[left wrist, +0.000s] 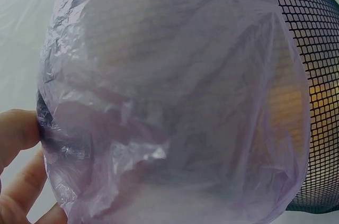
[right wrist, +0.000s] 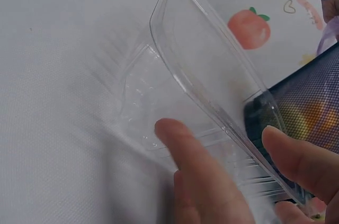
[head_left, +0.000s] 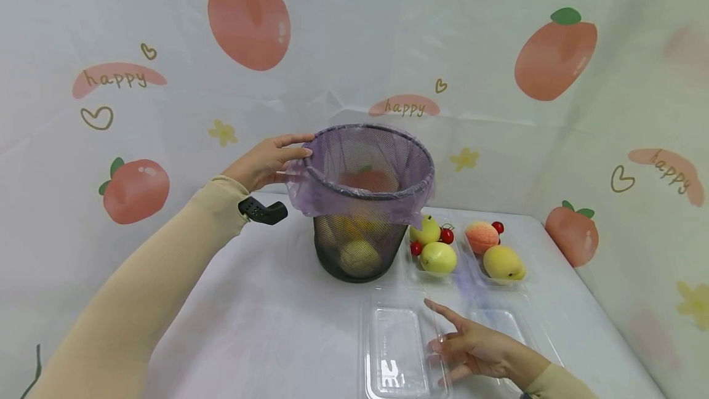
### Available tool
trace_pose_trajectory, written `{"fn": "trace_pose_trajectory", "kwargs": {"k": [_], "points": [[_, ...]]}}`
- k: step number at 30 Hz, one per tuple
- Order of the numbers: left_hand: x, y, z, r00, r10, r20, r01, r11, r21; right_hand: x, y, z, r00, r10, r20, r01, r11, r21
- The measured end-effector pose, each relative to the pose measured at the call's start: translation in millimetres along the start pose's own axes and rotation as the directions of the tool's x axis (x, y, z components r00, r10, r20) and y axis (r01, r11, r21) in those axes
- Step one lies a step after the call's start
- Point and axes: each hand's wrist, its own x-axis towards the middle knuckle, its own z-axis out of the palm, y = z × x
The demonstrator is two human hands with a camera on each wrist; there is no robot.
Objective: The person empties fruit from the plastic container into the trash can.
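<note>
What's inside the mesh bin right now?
The mesh bin is lined with a purple bag. Through the mesh, yellowish and orange fruit shows low down; something red higher up. Bag and mesh blur the exact count.

Pretty even, soft light everywhere, barely any shadows on the table. Head view is sharp but bends at the edges. Both wrist views go soft up close, fingers blurry at the bottom of the frame.

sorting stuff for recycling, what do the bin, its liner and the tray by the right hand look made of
Round black mesh bin: probably painted wire, an open grid. Thin purple liner bag: translucent plastic film, crinkled and glossy. Clear rectangular tray: rigid transparent plastic, with moulded ridges and shiny edges.
</note>
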Motion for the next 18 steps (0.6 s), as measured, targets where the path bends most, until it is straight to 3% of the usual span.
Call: {"fn": "trace_pose_trajectory", "kwargs": {"k": [8,18], "points": [[0.8,-1.1,-0.2,1.000,0.003,0.000,-0.003,1.000,-0.010,-2.2,-1.6,0.6,0.994,0.015,-0.110,-0.021,0.998,-0.055],[0.7,-1.1,-0.4,1.000,0.007,0.006,-0.007,1.000,-0.006,-7.9,-7.0,-3.0,0.978,-0.031,-0.207,0.017,0.997,-0.069]]}}
